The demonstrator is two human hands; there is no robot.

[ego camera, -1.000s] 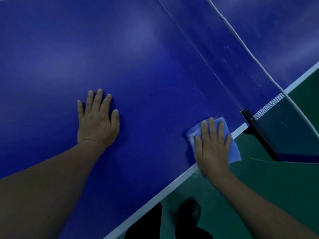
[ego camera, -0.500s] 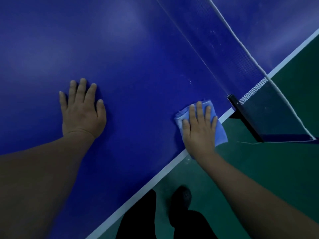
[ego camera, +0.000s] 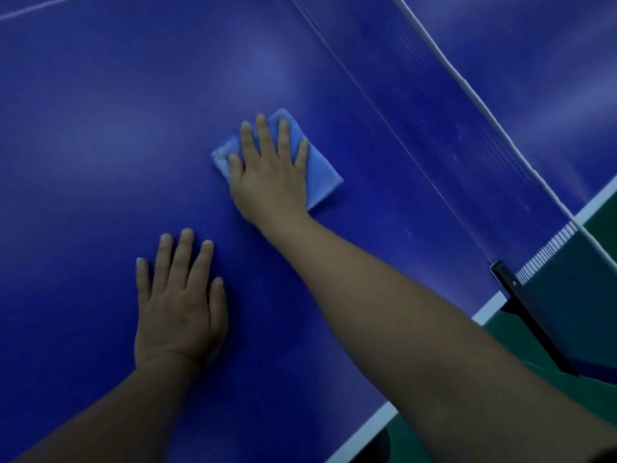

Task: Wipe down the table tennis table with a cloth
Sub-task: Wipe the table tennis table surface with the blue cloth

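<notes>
The folded light-blue cloth (ego camera: 320, 172) lies flat on the deep-blue table tennis table (ego camera: 100, 128), well in from the side edge and a little short of the net. The right hand (ego camera: 270, 175) presses it down with straight, spread fingers; it pins the cloth under palm and fingertips rather than clutching it, which suits a sliding stroke, since a flat hand spreads the pressure across the whole pad and keeps it from bunching. One corner of the cloth shows beyond the fingertips and another juts out beside the wrist.

The left hand (ego camera: 180, 305) rests palm-down on bare tabletop, nearer the person and just to the left of the right forearm, fingers extended and holding nothing. It probably serves as a brace while the body leans in over the table.

The tabletop is glossy, with soft patches of reflected light. A white border line (ego camera: 364, 426) runs along its near edge. The dark mesh net (ego camera: 467, 121) with its white top tape crosses at the upper right, held by a black clamp post (ego camera: 521, 302) at the table edge. Green floor (ego camera: 597, 396) shows beyond; the room is dim.
</notes>
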